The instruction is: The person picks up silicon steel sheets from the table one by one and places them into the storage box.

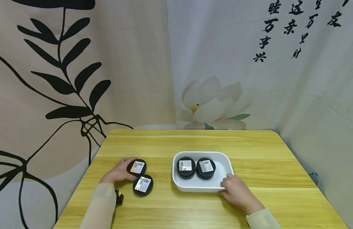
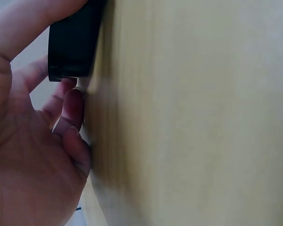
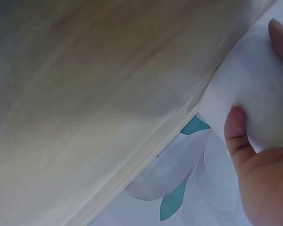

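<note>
In the head view my left hand (image 1: 122, 172) grips a round black container (image 1: 137, 167) with a barcode label on top. Thumb and fingers sit on either side of its dark wall (image 2: 75, 44) in the left wrist view. A second black container (image 1: 143, 185) lies just in front of it, close to the thumb. My right hand (image 1: 238, 192) holds the near right corner of a white tray (image 1: 223, 178); thumb and a finger show against its outer wall (image 3: 254, 84) in the right wrist view. Inside the tray, toward the left, two more black containers (image 1: 186, 167) (image 1: 206, 168) stand side by side.
A wooden table (image 1: 176, 211) carries everything, its far edge close to the hanging cloth (image 1: 136, 63) printed with leaves, a flower and characters. Around my left wrist is a black strap (image 1: 119, 197). White tray floor (image 1: 222, 168) shows to the right of the containers.
</note>
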`<state>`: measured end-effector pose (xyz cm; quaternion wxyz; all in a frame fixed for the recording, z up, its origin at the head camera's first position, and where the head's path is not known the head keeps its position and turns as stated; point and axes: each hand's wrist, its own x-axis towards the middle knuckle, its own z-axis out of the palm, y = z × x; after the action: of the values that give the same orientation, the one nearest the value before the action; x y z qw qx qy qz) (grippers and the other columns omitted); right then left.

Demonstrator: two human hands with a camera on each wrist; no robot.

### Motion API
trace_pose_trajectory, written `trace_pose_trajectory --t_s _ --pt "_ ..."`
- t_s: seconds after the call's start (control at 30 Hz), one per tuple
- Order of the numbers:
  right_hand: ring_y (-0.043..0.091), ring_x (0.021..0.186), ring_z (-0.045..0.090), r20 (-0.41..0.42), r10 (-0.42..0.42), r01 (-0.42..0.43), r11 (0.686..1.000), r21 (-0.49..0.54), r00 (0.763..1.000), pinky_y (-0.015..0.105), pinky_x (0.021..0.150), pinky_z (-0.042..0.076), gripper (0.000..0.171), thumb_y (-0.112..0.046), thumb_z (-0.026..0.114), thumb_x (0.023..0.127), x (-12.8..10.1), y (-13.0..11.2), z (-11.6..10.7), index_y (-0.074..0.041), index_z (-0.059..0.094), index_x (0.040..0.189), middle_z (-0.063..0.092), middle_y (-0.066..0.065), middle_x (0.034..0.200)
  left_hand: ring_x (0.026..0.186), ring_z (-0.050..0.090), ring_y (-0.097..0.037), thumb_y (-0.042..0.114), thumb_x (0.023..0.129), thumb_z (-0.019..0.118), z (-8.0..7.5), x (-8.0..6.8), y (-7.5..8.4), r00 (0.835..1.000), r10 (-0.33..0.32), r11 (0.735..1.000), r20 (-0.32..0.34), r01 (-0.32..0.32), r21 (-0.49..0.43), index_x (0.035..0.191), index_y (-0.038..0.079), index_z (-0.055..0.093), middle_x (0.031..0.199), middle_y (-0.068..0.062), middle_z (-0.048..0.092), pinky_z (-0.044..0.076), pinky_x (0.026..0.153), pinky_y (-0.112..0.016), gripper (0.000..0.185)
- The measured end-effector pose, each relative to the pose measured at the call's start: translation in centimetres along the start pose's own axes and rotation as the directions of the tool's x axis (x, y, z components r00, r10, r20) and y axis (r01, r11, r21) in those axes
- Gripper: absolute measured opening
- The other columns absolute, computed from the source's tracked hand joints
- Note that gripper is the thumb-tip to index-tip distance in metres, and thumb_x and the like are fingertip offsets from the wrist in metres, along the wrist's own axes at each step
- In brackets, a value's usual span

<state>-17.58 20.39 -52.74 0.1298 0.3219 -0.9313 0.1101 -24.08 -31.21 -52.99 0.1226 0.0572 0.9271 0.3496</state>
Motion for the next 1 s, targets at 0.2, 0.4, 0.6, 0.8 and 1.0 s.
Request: trace_pose_trajectory --t_s 0.2,0.4,0.6,0.8,1.0 --pt "0.007 0.068 0.042 0.001 -0.002 0.002 1.000 -0.005 1.000 0.026 0.062 0.040 0.030 -0.030 0.086 0.075 0.0 0.0 0.0 -0.022 0.060 0.063 0.055 -0.014 0.065 0.122 0.046 -0.042 0.012 0.059 0.094 -0.3 0.3 0.3 0.999 -0.020 1.000 0.031 0.020 -0.008 0.152 0.011 0.041 0.143 -0.027 0.037 0.040 0.103 -0.062 0.107" --pt "0.006 0.068 0.042 0.005 0.010 -0.010 1.000 -0.001 1.000 0.025 0.062 0.040 0.029 -0.030 0.086 0.075 0.0 0.1 0.1 -0.022 0.061 0.064 0.055 -0.015 0.066 0.122 0.046 -0.041 0.010 0.056 0.093 -0.4 0.5 0.5 0.999 -0.029 0.999 0.034 0.030 -0.036 0.150 0.013 0.046 0.142 -0.025 0.037 0.039 0.104 -0.061 0.104" --pt "0.006 0.068 0.041 0.010 0.018 -0.018 1.000 0.002 1.000 0.025 0.061 0.039 0.028 -0.031 0.086 0.076 0.0 0.1 0.1 -0.022 0.062 0.064 0.055 -0.015 0.066 0.122 0.047 -0.040 0.012 0.057 0.094 -0.2 0.4 0.1 1.000 -0.008 1.000 0.009 0.009 -0.024 0.147 0.011 0.048 0.143 -0.026 0.039 0.039 0.104 -0.061 0.101" --pt "0.006 0.068 0.042 0.014 0.021 -0.021 1.000 0.000 1.000 0.026 0.062 0.040 0.027 -0.031 0.086 0.076 0.0 0.1 0.0 -0.022 0.062 0.065 0.055 -0.015 0.066 0.126 0.048 -0.042 0.015 0.059 0.095 0.1 0.3 -0.4 0.999 0.027 0.999 -0.024 -0.028 -0.038 0.145 0.006 0.049 0.145 -0.026 0.041 0.037 0.108 -0.063 0.099" --pt "0.006 0.069 0.042 0.008 0.020 -0.020 1.000 0.000 1.000 0.026 0.063 0.040 0.028 -0.031 0.086 0.076 0.0 0.0 0.1 -0.022 0.061 0.064 0.055 -0.015 0.066 0.128 0.048 -0.044 0.018 0.063 0.095 0.1 0.2 -0.5 0.998 0.037 0.998 -0.043 -0.040 -0.053 0.146 0.002 0.046 0.146 -0.028 0.042 0.038 0.108 -0.064 0.097"
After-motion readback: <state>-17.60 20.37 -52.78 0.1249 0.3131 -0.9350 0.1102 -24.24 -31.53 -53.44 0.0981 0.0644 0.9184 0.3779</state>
